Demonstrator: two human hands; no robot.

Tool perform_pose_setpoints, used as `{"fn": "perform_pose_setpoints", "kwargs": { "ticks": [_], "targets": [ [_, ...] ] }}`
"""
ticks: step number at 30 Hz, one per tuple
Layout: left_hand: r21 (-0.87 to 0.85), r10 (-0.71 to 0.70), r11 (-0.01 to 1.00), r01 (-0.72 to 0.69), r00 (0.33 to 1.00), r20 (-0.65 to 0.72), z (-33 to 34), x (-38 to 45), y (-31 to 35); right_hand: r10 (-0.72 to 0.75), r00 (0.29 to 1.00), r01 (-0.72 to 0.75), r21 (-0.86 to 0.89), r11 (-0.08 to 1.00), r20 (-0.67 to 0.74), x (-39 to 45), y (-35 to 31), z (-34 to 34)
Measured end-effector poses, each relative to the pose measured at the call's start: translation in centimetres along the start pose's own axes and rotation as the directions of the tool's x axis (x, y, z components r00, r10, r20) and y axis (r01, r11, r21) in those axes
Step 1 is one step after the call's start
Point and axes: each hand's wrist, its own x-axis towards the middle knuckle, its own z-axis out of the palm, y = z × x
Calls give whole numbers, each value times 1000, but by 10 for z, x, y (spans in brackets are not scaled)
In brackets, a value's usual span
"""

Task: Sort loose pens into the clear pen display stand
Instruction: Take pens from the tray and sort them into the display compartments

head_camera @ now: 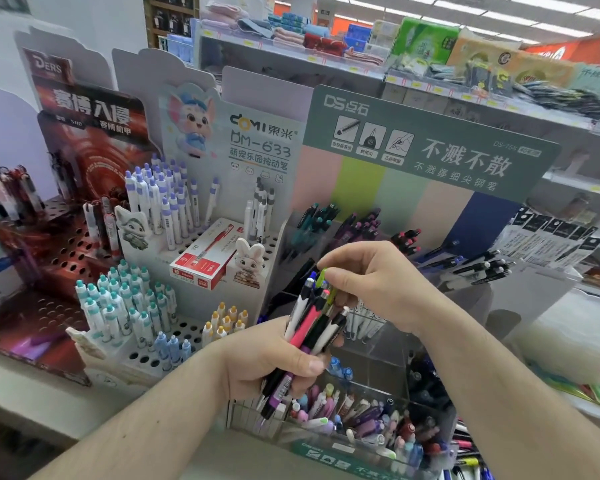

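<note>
My left hand (pixel 278 358) grips a bundle of loose pens (pixel 312 327), pink, black, white and purple, held upright in front of me. My right hand (pixel 371 282) reaches in from the right and pinches the top of a lime-green pen (pixel 322 278) in that bundle. Behind and below both hands stands the clear pen display stand (pixel 371 355), with tiered compartments. Its front compartment (pixel 371 420) holds several mixed pens. Its upper compartments hold dark teal pens (pixel 317 216), purple pens (pixel 361 225) and black-and-red pens (pixel 409 239).
A green header card (pixel 430 147) rises behind the clear stand. To the left is a white perforated stand (pixel 194 327) with several white pens and a red pen box (pixel 205 254). A dark red stand (pixel 63 244) is at far left. Store shelves (pixel 361 57) run behind.
</note>
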Motion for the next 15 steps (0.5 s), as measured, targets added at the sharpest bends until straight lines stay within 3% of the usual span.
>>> {"fn": "perform_pose_setpoints", "kwargs": {
  "ticks": [4, 10, 15],
  "targets": [
    [1, -31, 1000, 31, 998, 48, 1, 2, 3, 15, 999, -15, 1, 1000, -33, -4, 3, -8],
    [41, -50, 998, 46, 994, 93, -1, 6, -1, 19, 969, -1, 73, 997, -248, -11, 7, -40],
    [12, -17, 1000, 18, 1000, -22, -1, 8, -7, 70, 896, 16, 191, 982, -437, -30, 20, -62]
  ]
}}
